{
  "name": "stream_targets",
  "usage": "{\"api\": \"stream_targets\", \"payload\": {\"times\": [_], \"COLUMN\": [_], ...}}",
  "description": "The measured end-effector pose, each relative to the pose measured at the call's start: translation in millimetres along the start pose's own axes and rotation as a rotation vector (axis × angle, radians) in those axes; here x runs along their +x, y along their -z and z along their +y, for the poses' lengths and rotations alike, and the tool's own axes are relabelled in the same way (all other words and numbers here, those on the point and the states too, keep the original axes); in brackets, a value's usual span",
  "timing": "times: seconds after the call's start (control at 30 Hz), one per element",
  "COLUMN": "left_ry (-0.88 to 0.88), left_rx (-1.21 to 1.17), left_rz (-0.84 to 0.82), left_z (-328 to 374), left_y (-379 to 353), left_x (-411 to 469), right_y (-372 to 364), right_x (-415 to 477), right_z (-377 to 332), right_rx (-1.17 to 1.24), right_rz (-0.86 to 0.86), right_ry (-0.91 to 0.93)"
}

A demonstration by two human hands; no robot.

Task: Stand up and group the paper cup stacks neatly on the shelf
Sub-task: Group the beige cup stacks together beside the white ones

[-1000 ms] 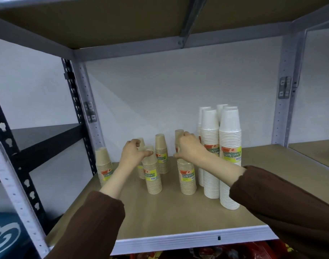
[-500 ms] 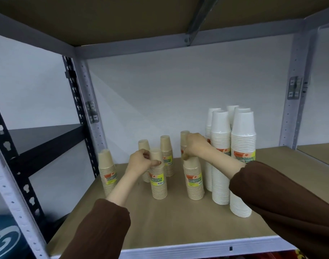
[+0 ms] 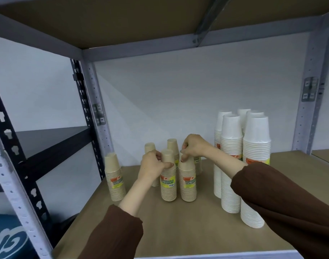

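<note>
Several short tan cup stacks with yellow labels stand upright on the wooden shelf (image 3: pixel 197 230). My left hand (image 3: pixel 152 164) grips the top of one front tan stack (image 3: pixel 168 181). My right hand (image 3: pixel 194 147) pinches the top of the tan stack (image 3: pixel 188 182) right beside it; the two stacks stand almost touching. Another tan stack (image 3: pixel 115 177) stands alone at the left. Two more tan stacks (image 3: pixel 172 145) stand behind my hands, partly hidden. Several tall white cup stacks (image 3: pixel 231 165) are grouped at the right.
A grey upright post (image 3: pixel 96 116) rises at the back left, another (image 3: pixel 309 101) at the back right. The upper shelf board (image 3: pixel 122 21) hangs low overhead. A black shelf unit (image 3: pixel 48 143) stands to the left. Bare shelf board lies in front of the stacks.
My right hand has slid its tan stack leftward, away from the white stacks, until it stands next to the stack in my left hand. The view has shifted slightly.
</note>
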State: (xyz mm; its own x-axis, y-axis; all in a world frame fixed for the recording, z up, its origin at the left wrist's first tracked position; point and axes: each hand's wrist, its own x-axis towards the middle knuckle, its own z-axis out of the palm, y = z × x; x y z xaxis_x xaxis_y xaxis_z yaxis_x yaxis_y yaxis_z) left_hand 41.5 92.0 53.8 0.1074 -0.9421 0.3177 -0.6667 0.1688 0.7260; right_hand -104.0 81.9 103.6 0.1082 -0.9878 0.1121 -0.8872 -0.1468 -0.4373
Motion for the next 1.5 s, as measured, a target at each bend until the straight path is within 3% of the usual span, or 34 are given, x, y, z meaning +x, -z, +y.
{"api": "stream_targets", "payload": {"times": [0.57,0.73,1.1,1.5], "left_ry": [0.011,0.051,0.068,0.145], "left_rx": [-0.081,-0.126,-0.135,-0.081], "left_rz": [-0.067,-0.126,0.201,0.112], "left_z": [-6.0,-13.1,-33.9,-49.3], "left_y": [-9.1,-1.5,18.5,1.5], "left_x": [2.1,10.0,37.4,59.4], "right_y": [1.5,11.5,9.2,-13.0], "right_x": [8.5,15.5,63.8,91.0], "right_z": [6.2,0.5,5.5,30.2], "right_rx": [0.029,0.157,0.206,0.142], "right_rz": [-0.030,0.078,0.322,0.252], "right_ry": [0.034,0.005,-0.189,-0.434]}}
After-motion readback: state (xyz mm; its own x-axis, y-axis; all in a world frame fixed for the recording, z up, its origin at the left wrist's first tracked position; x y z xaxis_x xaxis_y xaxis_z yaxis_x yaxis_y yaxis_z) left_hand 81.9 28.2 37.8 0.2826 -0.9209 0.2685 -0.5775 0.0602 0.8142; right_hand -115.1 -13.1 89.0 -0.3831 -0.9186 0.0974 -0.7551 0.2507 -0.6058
